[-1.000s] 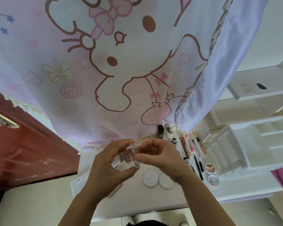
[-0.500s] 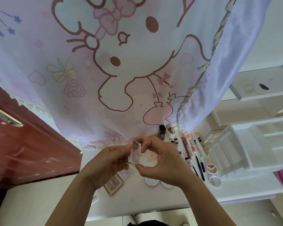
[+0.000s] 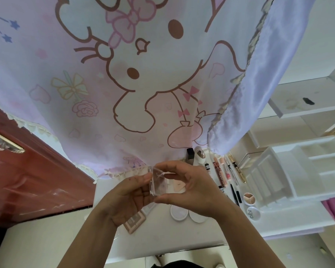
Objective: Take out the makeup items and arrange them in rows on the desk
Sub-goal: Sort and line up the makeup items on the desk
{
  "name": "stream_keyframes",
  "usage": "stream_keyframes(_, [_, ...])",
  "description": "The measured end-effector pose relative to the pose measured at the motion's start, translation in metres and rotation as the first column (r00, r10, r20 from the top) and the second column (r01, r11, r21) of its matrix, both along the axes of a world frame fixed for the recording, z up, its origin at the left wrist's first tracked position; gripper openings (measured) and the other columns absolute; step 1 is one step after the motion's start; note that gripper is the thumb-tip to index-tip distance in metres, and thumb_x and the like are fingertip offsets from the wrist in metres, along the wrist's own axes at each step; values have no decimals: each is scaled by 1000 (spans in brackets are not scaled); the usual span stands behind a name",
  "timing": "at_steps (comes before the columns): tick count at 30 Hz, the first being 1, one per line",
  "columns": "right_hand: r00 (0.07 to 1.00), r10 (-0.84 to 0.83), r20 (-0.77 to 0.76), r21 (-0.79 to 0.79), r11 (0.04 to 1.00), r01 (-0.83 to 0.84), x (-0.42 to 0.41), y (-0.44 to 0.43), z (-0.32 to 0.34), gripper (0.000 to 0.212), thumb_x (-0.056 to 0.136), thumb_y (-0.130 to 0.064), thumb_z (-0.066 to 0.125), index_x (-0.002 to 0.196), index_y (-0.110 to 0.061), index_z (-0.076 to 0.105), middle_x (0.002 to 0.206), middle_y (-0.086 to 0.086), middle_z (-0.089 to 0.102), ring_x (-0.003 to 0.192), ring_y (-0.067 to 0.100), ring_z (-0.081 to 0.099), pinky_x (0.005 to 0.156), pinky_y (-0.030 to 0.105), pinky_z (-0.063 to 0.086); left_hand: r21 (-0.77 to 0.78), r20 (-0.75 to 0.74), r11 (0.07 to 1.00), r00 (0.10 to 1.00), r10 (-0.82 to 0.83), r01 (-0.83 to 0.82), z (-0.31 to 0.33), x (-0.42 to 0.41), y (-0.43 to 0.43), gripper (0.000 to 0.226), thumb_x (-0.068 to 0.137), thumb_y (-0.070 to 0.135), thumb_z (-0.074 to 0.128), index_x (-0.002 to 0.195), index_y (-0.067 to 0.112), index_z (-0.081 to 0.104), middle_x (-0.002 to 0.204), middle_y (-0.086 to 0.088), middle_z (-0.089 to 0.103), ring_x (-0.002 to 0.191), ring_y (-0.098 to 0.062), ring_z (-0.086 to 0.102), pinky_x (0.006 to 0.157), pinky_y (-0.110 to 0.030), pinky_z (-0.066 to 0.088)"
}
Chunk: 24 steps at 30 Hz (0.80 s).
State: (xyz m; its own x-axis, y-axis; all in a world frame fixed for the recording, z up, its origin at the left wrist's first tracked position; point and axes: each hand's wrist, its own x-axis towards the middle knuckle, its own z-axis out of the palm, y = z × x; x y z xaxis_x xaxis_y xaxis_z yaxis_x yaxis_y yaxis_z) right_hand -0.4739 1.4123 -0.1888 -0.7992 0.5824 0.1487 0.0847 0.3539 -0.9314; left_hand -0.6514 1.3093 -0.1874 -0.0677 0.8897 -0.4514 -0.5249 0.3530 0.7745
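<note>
Both hands hold a small clear-lidded palette (image 3: 160, 180) above the white desk (image 3: 162, 240). My left hand (image 3: 128, 198) grips its left side with thumb and fingers. My right hand (image 3: 193, 188) pinches its right edge between thumb and fingers. Under the hands lie a pink palette (image 3: 133, 222), two round white compacts (image 3: 179, 212) and a pale palette (image 3: 177, 185). To the right, a row of lip glosses and pencils (image 3: 224, 174) lies beside a three-shade round compact (image 3: 249, 198) and a round lidded compact (image 3: 252, 213).
A white plastic organiser (image 3: 298, 171) stands at the right of the desk. A pink cartoon-print curtain (image 3: 124, 74) hangs over the desk's far side. A dark bottle (image 3: 190, 155) and a white oval case (image 3: 200, 155) stand near the curtain hem. A red-brown door (image 3: 27, 180) is at the left.
The palette in my hands has turned from showing its brown shades to showing its clear side. The pink palette on the desk came into view below my left hand.
</note>
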Motion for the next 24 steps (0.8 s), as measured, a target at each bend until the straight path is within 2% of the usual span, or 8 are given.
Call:
stream_keyframes(2, [999, 26, 26, 44, 999, -27, -1, 1, 3, 64, 76, -29, 87, 134, -24, 59, 122, -14, 68, 115, 6, 64, 101, 32, 52, -11, 12, 1000, 999, 29, -29, -2, 2, 1, 70, 40, 37, 98, 98, 4, 78, 97, -19, 73, 81, -27, 72, 68, -37, 60])
stream_keyframes(6, [995, 30, 99, 252, 966, -55, -5, 2, 8, 65, 75, -32, 80, 136, -29, 57, 120, -18, 68, 110, 0, 63, 97, 26, 52, -44, 19, 997, 998, 68, -67, -6, 1, 4, 72, 37, 36, 99, 98, 6, 78, 100, -20, 72, 86, -31, 72, 71, -40, 60])
stream_keyframes(11, [995, 39, 94, 303, 951, -66, -6, 3, 9, 68, 73, -28, 76, 138, -21, 57, 120, -11, 70, 106, 2, 66, 94, 26, 54, -19, 25, 999, 999, 31, -30, -4, 2, 3, 66, 35, 38, 99, 90, 7, 80, 89, -16, 74, 77, -26, 73, 69, -38, 61])
stream_keyframes(14, [999, -2, 33, 222, 975, -5, -3, 10, 9, 55, 76, -19, 78, 130, -16, 65, 117, -7, 73, 104, -1, 68, 92, 25, 56, -33, 16, 999, 1000, -3, 4, -3, 4, 0, 72, 35, 39, 99, 93, 2, 78, 89, -21, 73, 77, -27, 72, 72, -40, 61])
stream_keyframes(16, [1000, -17, -5, 147, 989, 18, 0, 13, 10, 39, 82, -14, 78, 120, -15, 71, 108, -8, 75, 98, -2, 70, 88, 18, 55, -41, 35, 999, 999, 17, -15, -3, 2, 0, 73, 35, 37, 99, 94, 1, 77, 91, -22, 71, 79, -29, 72, 71, -42, 60])
stream_keyframes(18, [998, -58, -20, 61, 996, 59, 1, 15, 9, 23, 90, -15, 73, 112, -16, 74, 98, -12, 76, 90, -2, 71, 81, 12, 53, -40, 98, 998, 994, 47, -43, -5, 0, 1, 74, 41, 34, 99, 102, -1, 74, 101, -26, 69, 86, -34, 70, 73, -46, 59])
stream_keyframes(22, [972, -234, -16, -171, 959, 228, -1, 24, -2, 17, 96, -26, 63, 105, -19, 76, 82, -8, 76, 76, 5, 70, 69, 19, 54, -6, 266, 998, 961, 69, -70, -8, -6, 1, 70, 61, 33, 90, 116, -5, 67, 116, -31, 65, 90, -36, 70, 79, -49, 58])
stream_keyframes(24, [953, -304, 9, -257, 920, 296, -4, 28, -8, 15, 98, -23, 61, 100, -21, 75, 75, -6, 74, 71, 6, 69, 65, 22, 53, -23, 225, 997, 971, 82, -79, -11, -7, 1, 65, 66, 29, 88, 118, -6, 67, 114, -31, 66, 91, -35, 71, 77, -44, 60])
